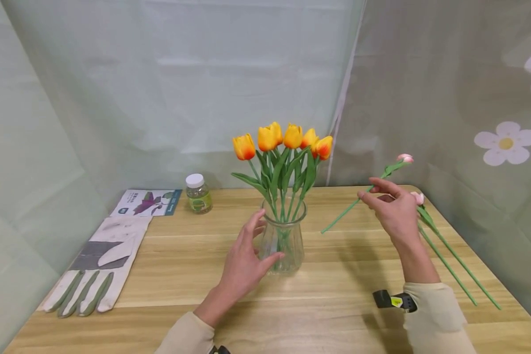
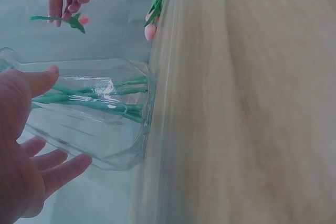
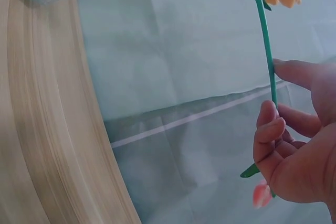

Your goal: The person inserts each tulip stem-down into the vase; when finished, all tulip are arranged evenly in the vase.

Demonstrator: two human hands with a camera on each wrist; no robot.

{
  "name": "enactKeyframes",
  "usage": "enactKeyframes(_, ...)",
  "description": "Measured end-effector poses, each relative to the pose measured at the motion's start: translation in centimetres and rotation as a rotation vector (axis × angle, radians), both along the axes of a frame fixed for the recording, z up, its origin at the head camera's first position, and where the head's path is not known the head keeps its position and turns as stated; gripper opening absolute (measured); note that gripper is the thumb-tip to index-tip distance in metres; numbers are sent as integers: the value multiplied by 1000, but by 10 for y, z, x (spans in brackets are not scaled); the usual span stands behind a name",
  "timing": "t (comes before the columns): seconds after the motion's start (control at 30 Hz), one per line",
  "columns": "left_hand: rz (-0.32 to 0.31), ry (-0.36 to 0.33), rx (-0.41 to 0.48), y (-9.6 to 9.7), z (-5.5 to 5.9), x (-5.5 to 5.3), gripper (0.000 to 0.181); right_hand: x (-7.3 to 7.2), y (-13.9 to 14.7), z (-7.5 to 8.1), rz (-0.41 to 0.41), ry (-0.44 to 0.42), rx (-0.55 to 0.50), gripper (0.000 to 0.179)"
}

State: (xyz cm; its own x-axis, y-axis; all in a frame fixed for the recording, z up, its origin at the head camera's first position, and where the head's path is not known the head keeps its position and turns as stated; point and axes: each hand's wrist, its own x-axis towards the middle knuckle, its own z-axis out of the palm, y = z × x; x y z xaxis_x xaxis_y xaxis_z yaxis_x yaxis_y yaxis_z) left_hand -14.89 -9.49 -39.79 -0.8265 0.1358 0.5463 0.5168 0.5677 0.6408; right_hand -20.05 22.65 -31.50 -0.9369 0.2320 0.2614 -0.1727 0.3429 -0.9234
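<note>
Left grip [image 1: 244,260] spread over the wooden desk [image 1: 181,280], I have it just beside the clear glass vase [image 1: 294,248]. Right of that, my right grip [image 1: 393,209] pinches a pink tulip [image 1: 393,168] by its thin green stem [image 3: 266,40], its small round bud [image 1: 405,158] at the far end.

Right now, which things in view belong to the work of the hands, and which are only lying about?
In use, it seems:
vase beside the left hand
orange-yellow tulips in the vase
pink tulip held by the right hand
probably two loose flowers at right

Apparently just lying about:
glove
printed card
jar with white lid
</note>
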Motion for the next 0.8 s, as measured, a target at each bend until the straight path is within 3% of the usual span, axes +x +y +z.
enactKeyframes(0.23, 2, 14, 3, 0, -1, 0, 110, -2, -5, 3, -20, 9, -164, 35)
enactKeyframes(0.43, 8, 25, -16, 0, 0, 0, 110, 1, -13, 9, -55, 8, -260, 34)
enactKeyframes(0.8, 19, 43, -24, 1, -1, 0, 111, 3, -31, 19, -84, 87, -353, 32)
